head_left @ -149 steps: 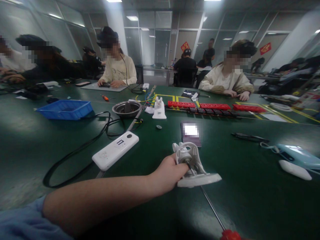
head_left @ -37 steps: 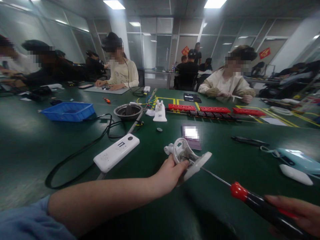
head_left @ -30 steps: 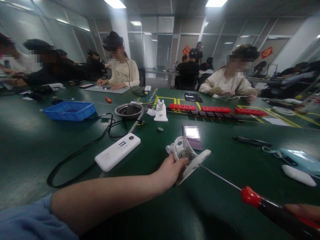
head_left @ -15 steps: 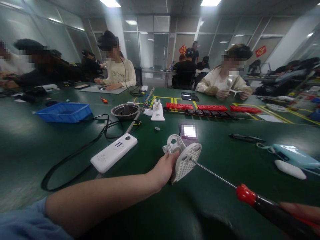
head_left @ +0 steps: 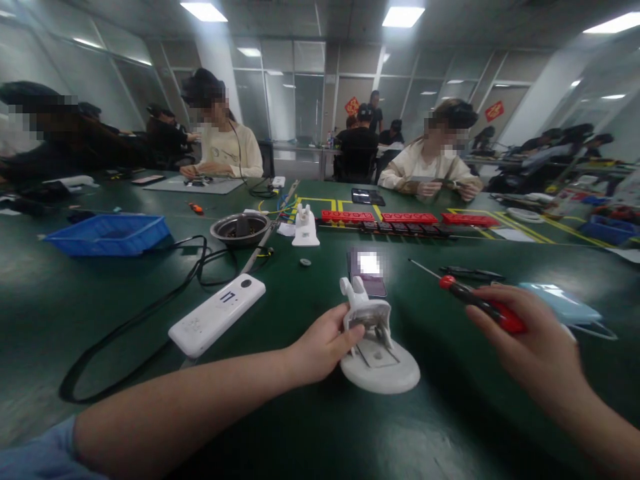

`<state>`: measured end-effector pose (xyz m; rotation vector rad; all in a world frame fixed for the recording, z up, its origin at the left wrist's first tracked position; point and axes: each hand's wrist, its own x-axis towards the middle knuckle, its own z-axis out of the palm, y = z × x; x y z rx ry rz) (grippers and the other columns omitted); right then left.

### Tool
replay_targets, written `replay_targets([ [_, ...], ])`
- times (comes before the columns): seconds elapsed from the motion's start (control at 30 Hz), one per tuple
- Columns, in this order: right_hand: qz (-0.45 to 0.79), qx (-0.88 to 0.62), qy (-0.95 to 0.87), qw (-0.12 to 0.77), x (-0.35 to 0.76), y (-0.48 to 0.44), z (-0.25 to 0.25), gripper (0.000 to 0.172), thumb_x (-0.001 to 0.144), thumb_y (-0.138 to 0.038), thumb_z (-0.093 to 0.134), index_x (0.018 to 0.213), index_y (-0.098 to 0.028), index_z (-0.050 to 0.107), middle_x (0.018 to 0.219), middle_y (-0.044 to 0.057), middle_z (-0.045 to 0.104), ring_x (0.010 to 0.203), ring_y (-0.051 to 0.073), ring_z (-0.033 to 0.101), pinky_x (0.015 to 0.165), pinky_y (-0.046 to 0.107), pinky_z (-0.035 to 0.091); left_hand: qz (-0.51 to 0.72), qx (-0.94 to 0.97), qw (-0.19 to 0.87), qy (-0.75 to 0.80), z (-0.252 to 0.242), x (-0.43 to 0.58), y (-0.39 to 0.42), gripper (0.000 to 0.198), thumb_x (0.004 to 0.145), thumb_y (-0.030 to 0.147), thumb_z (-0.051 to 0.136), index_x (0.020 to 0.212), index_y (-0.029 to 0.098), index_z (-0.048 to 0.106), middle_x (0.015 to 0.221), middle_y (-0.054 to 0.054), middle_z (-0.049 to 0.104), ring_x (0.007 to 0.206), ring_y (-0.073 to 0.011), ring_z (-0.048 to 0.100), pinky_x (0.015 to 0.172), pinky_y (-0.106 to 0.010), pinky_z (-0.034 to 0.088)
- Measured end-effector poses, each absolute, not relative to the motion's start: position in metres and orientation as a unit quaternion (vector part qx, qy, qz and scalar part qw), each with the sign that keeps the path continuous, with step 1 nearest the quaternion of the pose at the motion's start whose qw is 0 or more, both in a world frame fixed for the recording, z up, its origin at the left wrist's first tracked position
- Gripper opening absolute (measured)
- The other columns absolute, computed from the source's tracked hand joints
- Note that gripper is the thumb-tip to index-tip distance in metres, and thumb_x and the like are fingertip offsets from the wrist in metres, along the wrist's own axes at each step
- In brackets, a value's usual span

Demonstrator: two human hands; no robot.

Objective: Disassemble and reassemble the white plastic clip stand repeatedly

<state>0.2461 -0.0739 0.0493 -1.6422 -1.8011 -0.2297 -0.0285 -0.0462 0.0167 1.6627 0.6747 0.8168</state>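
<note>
My left hand [head_left: 327, 340] grips a white plastic stand [head_left: 383, 370] by its upright part, just above the green table [head_left: 280, 427]. The stand's round base faces down, and its top with a shallow rectangular recess shows. On the right, my right hand [head_left: 525, 333] is closed around a red and black screwdriver [head_left: 470, 297]. Its metal shaft points up and left, apart from the stand. Behind the stand lies a phone-like device [head_left: 367, 270] with a bright screen. A small grey round piece [head_left: 305, 263] rests further left.
A white power bank [head_left: 217, 313] with a black cable lies left. Beyond are a blue tray [head_left: 107, 243], a metal bowl [head_left: 240, 229], another white stand [head_left: 305, 230] and red strips [head_left: 410, 218]. A light-blue device [head_left: 563, 303] lies right. Two people sit opposite.
The stand has turned from showing its ribbed underside to base down. The screwdriver has come away from it, and my right hand has moved further into view. The camera view has shifted slightly.
</note>
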Motion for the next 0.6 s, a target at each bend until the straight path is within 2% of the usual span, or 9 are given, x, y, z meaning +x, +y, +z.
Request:
replay_targets([
  [0.2,-0.084,-0.607,-0.738,0.283,0.219,-0.005,0.007,0.021,0.077,-0.029,0.045,0.091,-0.016,0.055,0.104,0.012,0.041,0.098,0.024,0.045,0.085,0.037,0.040,0.230,0.862,0.346,0.290,0.024,-0.035,-0.041,0.047,0.079,0.031,0.049,0.121,0.014,0.038,0.121,-0.012,0.045,0.113,-0.0252,0.038,0.098,-0.039,0.027],
  [0.33,-0.082,-0.612,-0.744,0.256,0.208,0.009,-0.010,0.021,0.076,-0.023,0.045,0.094,-0.016,0.054,0.108,0.012,0.039,0.098,0.024,0.045,0.085,0.038,0.040,0.208,0.885,0.304,0.284,0.022,-0.034,-0.037,0.051,0.078,0.027,0.048,0.125,0.016,0.033,0.122,-0.011,0.044,0.114,-0.0241,0.038,0.099,-0.039,0.026],
  [0.5,-0.075,-0.621,-0.749,0.218,0.202,0.011,-0.013,0.023,0.075,-0.023,0.047,0.094,-0.016,0.056,0.108,0.013,0.043,0.092,0.026,0.047,0.078,0.041,0.041,0.195,0.896,0.277,0.287,0.015,-0.032,-0.033,0.055,0.076,0.023,0.046,0.128,0.017,0.027,0.128,-0.011,0.039,0.120,-0.0246,0.033,0.104,-0.042,0.015],
  [0.6,-0.080,-0.631,-0.740,0.219,0.202,0.005,-0.004,0.029,0.072,-0.025,0.050,0.098,-0.016,0.056,0.110,0.014,0.045,0.096,0.030,0.045,0.082,0.046,0.037,0.181,0.894,0.292,0.286,0.018,-0.034,-0.033,0.060,0.075,0.027,0.048,0.130,0.018,0.024,0.130,-0.010,0.038,0.121,-0.0246,0.031,0.105,-0.043,0.012],
])
